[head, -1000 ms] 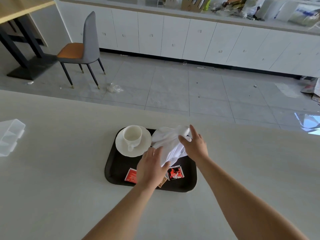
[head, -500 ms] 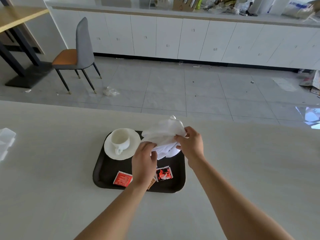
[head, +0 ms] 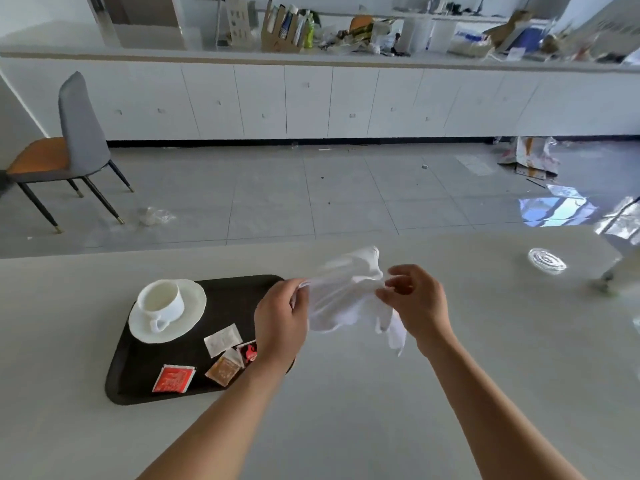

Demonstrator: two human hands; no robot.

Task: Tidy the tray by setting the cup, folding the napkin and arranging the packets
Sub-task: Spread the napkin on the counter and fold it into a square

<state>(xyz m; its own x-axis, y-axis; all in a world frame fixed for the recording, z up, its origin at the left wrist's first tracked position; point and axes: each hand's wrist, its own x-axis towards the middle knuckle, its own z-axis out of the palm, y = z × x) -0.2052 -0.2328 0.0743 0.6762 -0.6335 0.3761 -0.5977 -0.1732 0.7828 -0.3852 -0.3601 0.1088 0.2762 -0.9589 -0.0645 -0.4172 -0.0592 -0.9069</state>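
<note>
A crumpled white napkin [head: 341,292] hangs in the air just right of the black tray [head: 138,386]. My left hand [head: 280,323] pinches its left edge and my right hand [head: 415,301] pinches its right side. On the tray's far left a white cup [head: 162,301] stands upright on a white saucer [head: 188,320]. Several packets lie on the tray's near part: a white packet [head: 221,339], a brown packet [head: 224,368], a red packet [head: 173,379], and another red packet [head: 248,351] partly hidden by my left wrist.
The tray sits on a wide pale table [head: 381,410]. A small clear dish [head: 547,260] lies at the table's far right. Beyond the table are a tiled floor, a grey chair [head: 65,143] at the left and white cabinets [head: 311,98].
Both hands lifted the napkin off the tray and carried it right, spreading it between them. The white and brown packets that were covered now show. The view shifted right.
</note>
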